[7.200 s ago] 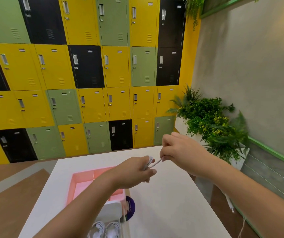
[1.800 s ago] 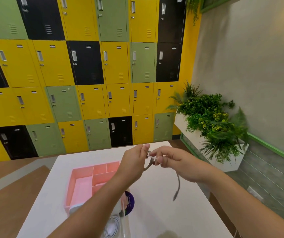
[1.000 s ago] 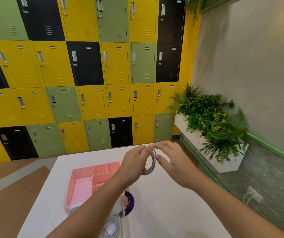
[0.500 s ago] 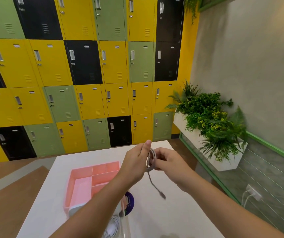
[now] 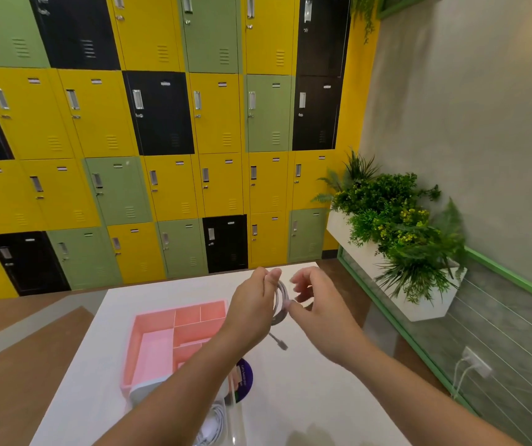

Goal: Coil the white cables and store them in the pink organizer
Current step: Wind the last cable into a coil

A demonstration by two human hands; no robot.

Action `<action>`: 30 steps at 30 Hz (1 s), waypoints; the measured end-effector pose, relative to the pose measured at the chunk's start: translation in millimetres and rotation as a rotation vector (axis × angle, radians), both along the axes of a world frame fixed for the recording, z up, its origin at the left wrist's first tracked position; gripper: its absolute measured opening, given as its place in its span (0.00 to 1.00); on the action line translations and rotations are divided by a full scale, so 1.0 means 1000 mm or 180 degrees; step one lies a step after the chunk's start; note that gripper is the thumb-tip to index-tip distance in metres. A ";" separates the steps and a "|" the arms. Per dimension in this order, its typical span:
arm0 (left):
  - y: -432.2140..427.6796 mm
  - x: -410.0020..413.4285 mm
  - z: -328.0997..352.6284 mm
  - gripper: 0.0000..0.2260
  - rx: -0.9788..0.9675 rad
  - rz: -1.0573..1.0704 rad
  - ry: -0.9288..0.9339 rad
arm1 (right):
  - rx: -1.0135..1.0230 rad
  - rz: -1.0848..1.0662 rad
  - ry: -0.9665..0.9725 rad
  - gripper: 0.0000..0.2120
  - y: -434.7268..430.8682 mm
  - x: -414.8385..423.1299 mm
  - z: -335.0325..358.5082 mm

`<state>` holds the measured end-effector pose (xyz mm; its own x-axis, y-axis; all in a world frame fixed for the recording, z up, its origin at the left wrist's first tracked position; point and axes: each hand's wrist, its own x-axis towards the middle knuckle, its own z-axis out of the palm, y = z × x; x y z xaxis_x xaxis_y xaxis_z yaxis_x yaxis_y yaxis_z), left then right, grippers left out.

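1. the white cable (image 5: 280, 304) is hanging coiled above the table (image 5: 306, 397) — tail dangling.
2. the left hand (image 5: 252, 304) is pinching its loops; the right hand (image 5: 314, 297) is hovering beside, fingers loosely curled, empty.
3. the pink organizer (image 5: 155, 352) is sitting nearby — stowing this coil is remaining.

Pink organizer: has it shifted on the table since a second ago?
No. The pink organizer keeps its spot against the far edge of the table, with the purple disc beside it as before.

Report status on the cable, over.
Left hand grips coiled white cable, tail dangling. Right hand beside it, fingers loose. Pink organizer lies left of hands.
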<state>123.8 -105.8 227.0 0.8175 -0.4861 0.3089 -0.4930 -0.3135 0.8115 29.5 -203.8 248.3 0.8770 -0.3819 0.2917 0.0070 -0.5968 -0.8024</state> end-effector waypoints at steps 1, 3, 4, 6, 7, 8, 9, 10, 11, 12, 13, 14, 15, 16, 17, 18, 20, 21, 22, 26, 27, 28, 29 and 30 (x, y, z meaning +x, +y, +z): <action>0.000 0.000 -0.001 0.17 -0.0033 0.0021 -0.0012 | -0.0420 -0.0053 -0.0139 0.07 0.002 -0.002 -0.002; -0.001 -0.001 0.000 0.16 -0.0085 0.0038 0.0048 | -0.1006 -0.0037 -0.0159 0.03 0.004 -0.003 -0.007; -0.002 -0.001 0.000 0.16 -0.0101 0.0035 0.0127 | -0.1184 -0.0048 -0.0116 0.04 0.004 -0.003 -0.008; -0.003 0.000 -0.001 0.18 -0.0183 0.0023 0.0285 | -0.1381 -0.0068 -0.0055 0.07 0.002 -0.001 -0.009; -0.003 0.000 -0.002 0.19 -0.0226 -0.0001 0.0367 | -0.1398 -0.0059 -0.0024 0.08 0.002 -0.001 -0.008; -0.003 0.000 -0.002 0.19 -0.0275 -0.0041 0.0475 | -0.1382 -0.0027 0.0028 0.08 0.002 0.000 -0.007; -0.002 0.001 -0.002 0.19 -0.0322 -0.0111 0.0612 | -0.1350 0.0015 0.0114 0.09 0.003 0.001 -0.007; -0.002 0.000 -0.001 0.18 -0.0346 -0.0195 0.0743 | -0.1303 0.0056 0.0229 0.09 0.003 0.003 -0.008; -0.002 0.000 0.000 0.18 -0.0331 -0.0273 0.0842 | -0.1226 0.0093 0.0320 0.09 0.003 0.004 -0.009; -0.002 0.000 0.000 0.18 -0.0299 -0.0326 0.0911 | -0.1088 0.0119 0.0371 0.08 0.003 0.006 -0.010; -0.002 0.000 0.000 0.19 -0.0277 -0.0354 0.0954 | -0.0860 0.0137 0.0397 0.06 0.002 0.007 -0.010; -0.001 0.002 -0.001 0.19 -0.0263 -0.0362 0.0982 | -0.0547 0.0165 0.0434 0.05 0.002 0.008 -0.009; -0.001 0.002 -0.002 0.20 -0.0242 -0.0357 0.0984 | -0.0195 0.0212 0.0499 0.05 0.001 0.008 -0.008; -0.001 0.004 -0.003 0.20 -0.0200 -0.0346 0.0938 | 0.0140 0.0290 0.0591 0.06 0.001 0.008 -0.006; 0.000 0.005 -0.005 0.19 -0.0151 -0.0330 0.0853 | 0.0450 0.0383 0.0696 0.07 0.000 0.007 -0.005; 0.001 0.005 -0.007 0.18 -0.0094 -0.0303 0.0717 | 0.0762 0.0465 0.0799 0.09 0.000 0.007 -0.003; 0.003 0.005 -0.011 0.16 0.0136 -0.0206 0.0244 | 0.1369 0.0559 0.0946 0.12 -0.004 0.005 0.001; 0.004 0.005 -0.013 0.16 0.0283 -0.0152 -0.0012 | 0.1602 0.0572 0.0975 0.14 -0.007 0.004 0.003; 0.005 0.005 -0.015 0.17 0.0377 -0.0119 -0.0207 | 0.1749 0.0569 0.0980 0.15 -0.010 0.004 0.004; 0.006 0.008 -0.017 0.18 0.0457 -0.0124 -0.0344 | 0.1826 0.0611 0.1036 0.18 -0.017 0.005 0.004; 0.006 0.007 -0.017 0.19 0.0466 -0.0134 -0.0349 | 0.1876 0.0634 0.1042 0.18 -0.018 0.005 0.004; 0.006 0.007 -0.017 0.18 0.0478 -0.0144 -0.0353 | 0.1852 0.0634 0.1063 0.17 -0.019 0.006 0.005; 0.006 0.008 -0.017 0.18 0.0503 -0.0143 -0.0368 | 0.1681 0.0592 0.1094 0.16 -0.020 0.006 0.007; 0.007 0.008 -0.017 0.17 0.0542 -0.0129 -0.0409 | 0.1396 0.0527 0.1134 0.16 -0.021 0.006 0.009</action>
